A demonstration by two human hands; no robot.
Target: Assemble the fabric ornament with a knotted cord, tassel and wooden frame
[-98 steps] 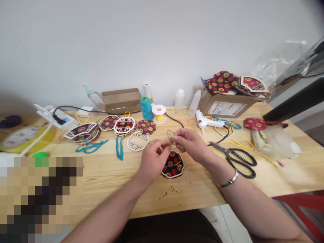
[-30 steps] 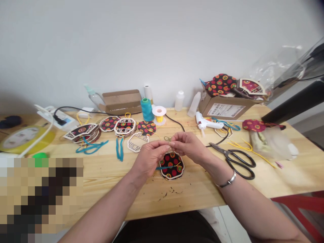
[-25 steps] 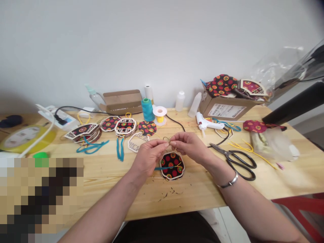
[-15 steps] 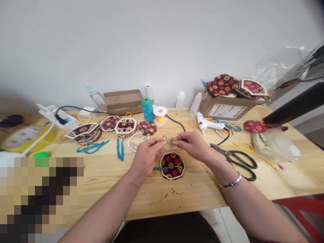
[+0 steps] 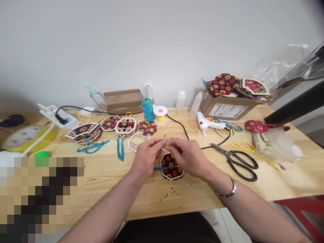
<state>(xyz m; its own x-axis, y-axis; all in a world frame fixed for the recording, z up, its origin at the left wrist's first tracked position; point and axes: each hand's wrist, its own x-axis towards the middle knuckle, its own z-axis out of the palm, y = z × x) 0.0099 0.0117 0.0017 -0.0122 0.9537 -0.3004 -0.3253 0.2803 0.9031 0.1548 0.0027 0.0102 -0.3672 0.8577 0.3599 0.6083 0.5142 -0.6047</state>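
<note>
Thin olive-green cord (image 5: 165,137) shows in small loops above my fingertips. My left hand (image 5: 148,153) pinches it between thumb and forefinger. Close beside, my right hand (image 5: 188,156) is closed on the same cord, its fingertips nearly touching the left ones, which hide most of the cord. Under my hands lies a dark, flower-patterned fabric piece (image 5: 172,173) with a pale scalloped wooden rim. A teal strip (image 5: 162,168) runs across it, and my right hand covers part of its upper right side.
Black-handled scissors (image 5: 234,158) lie to the right, below a white glue gun (image 5: 210,123). Behind stand a teal thread cone (image 5: 148,109) and a yellow thread spool (image 5: 160,114). Stacked ornaments (image 5: 84,132) lie left; a cardboard box (image 5: 225,108) stands at the back right.
My right hand has moved left and slightly down, closing the gap to my left hand and now covering part of the fabric piece. My left hand has barely moved.
</note>
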